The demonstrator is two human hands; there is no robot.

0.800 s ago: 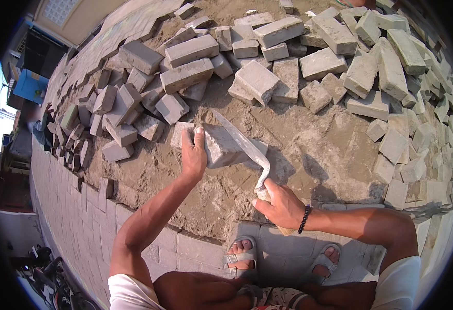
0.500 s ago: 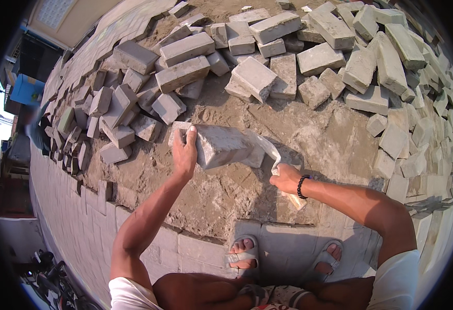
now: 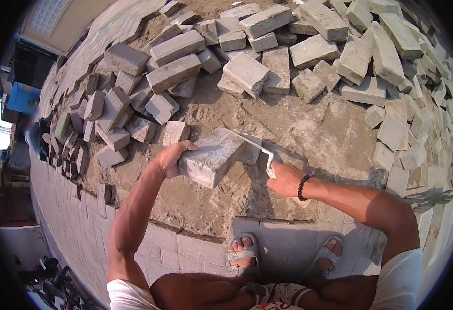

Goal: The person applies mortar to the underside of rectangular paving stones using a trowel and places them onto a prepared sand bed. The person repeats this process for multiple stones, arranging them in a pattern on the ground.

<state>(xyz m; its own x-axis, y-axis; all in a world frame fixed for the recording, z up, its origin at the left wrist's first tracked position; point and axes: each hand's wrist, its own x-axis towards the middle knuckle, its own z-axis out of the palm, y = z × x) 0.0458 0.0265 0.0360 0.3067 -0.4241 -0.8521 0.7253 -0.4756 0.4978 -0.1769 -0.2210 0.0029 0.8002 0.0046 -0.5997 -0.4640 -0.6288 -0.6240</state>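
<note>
A grey paving brick (image 3: 210,157) is gripped at its left end by my left hand (image 3: 170,160), fingers wrapped round it, above the sand. My right hand (image 3: 286,180) is closed on the handle of a trowel (image 3: 255,144); its narrow blade, seen nearly edge-on, reaches left to the brick's upper right edge. Whether they touch I cannot tell. Behind the held brick are a smaller block (image 3: 176,134) on the left and another (image 3: 251,151) on the right, partly hidden.
Loose bricks (image 3: 172,72) lie heaped in an arc across the far side and right. Bare sand (image 3: 319,139) surrounds my hands. Laid pavers (image 3: 159,243) edge it under my sandalled feet. A blurred person (image 3: 35,137) is at the far left, a motorbike (image 3: 56,279) at lower left.
My left hand has moved down and left and turned the brick, uncovering the block behind it. My right hand has risen, and the trowel blade now lies lower and flatter at the brick's edge.
</note>
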